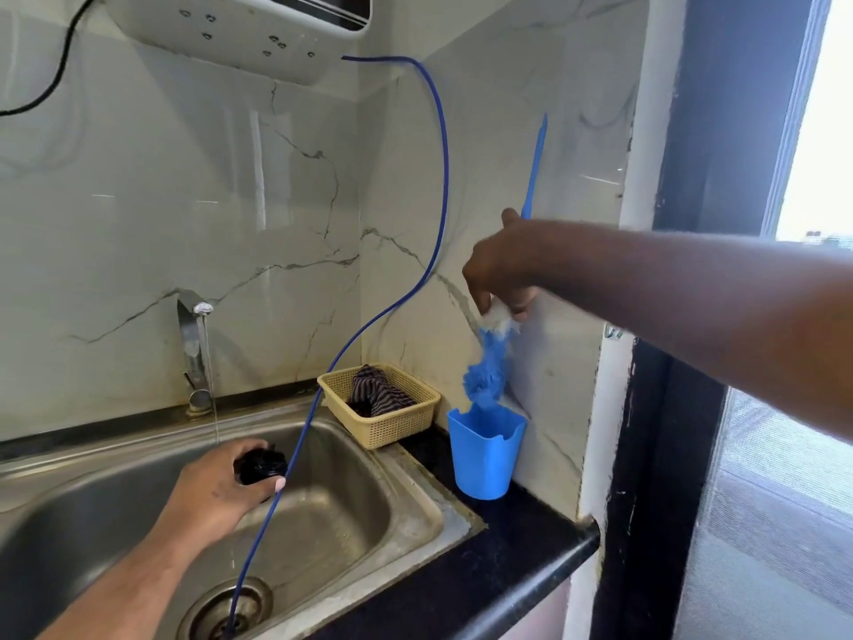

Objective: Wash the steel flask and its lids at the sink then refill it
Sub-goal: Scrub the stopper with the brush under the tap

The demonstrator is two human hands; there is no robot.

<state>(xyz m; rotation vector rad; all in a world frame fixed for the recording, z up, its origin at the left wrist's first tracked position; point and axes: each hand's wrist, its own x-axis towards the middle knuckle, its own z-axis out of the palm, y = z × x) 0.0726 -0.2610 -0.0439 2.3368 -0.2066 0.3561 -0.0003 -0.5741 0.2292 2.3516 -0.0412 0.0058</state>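
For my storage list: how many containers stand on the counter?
2 visible: the basket at the far corner of the sink; the blue cup right of it.

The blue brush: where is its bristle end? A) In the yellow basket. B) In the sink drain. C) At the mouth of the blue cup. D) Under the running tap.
C: the right hand holds the blue brush with its bristles at the blue cup's rim.
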